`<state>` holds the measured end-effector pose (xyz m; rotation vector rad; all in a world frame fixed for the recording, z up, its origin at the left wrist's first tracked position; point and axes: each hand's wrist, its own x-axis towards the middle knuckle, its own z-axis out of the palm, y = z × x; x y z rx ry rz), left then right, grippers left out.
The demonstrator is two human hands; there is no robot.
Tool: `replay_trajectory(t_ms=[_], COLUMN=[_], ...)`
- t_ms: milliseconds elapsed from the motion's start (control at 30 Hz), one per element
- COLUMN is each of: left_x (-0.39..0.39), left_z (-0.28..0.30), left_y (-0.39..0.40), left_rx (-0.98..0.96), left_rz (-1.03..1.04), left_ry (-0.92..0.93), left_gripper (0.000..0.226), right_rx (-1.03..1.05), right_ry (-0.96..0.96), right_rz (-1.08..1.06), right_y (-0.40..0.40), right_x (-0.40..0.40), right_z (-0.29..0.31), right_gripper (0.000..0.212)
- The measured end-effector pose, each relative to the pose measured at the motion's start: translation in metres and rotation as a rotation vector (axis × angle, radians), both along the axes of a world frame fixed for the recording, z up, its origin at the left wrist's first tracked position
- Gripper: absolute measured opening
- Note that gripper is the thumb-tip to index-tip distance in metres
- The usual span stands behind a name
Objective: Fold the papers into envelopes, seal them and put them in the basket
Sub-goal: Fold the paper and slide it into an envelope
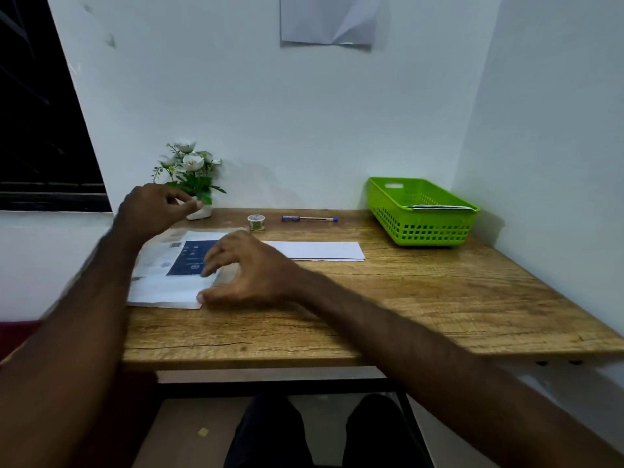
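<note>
A flat white paper with a dark blue printed square (175,268) is laid on the rough brown wooden table (405,298), left of the middle of the frame. Its right edge is touched by the right hand (250,268), with fingers curved and spread. The left hand (155,207) is held above the paper's far corner, fingers loosely curled; nothing is seen in it. A plain white folded sheet (317,250) is laid in the middle. In the upper right, folded paper is held by a bright green plastic basket with small square holes (422,228). A small round tape roll (256,221) and a thin blue pen (309,219) are seen behind.
</note>
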<state>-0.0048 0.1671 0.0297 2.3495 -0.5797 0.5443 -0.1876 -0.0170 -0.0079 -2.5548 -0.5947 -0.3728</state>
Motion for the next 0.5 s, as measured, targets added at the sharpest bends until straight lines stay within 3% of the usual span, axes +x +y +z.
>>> replay_trajectory(t_ms=[133, 500], left_x=[0.001, 0.001], left_z=[-0.001, -0.004], left_y=[-0.002, -0.006], left_rx=[-0.009, 0.024], left_rz=[-0.046, -0.077], left_ry=[0.033, 0.021], left_gripper=[0.037, 0.031], right_rx=[-0.064, -0.111], right_ry=[0.012, -0.106], right_rz=[0.059, 0.103], right_y=[0.016, 0.03], right_x=[-0.004, -0.008], right_z=[-0.006, -0.008], right_gripper=[0.042, 0.013])
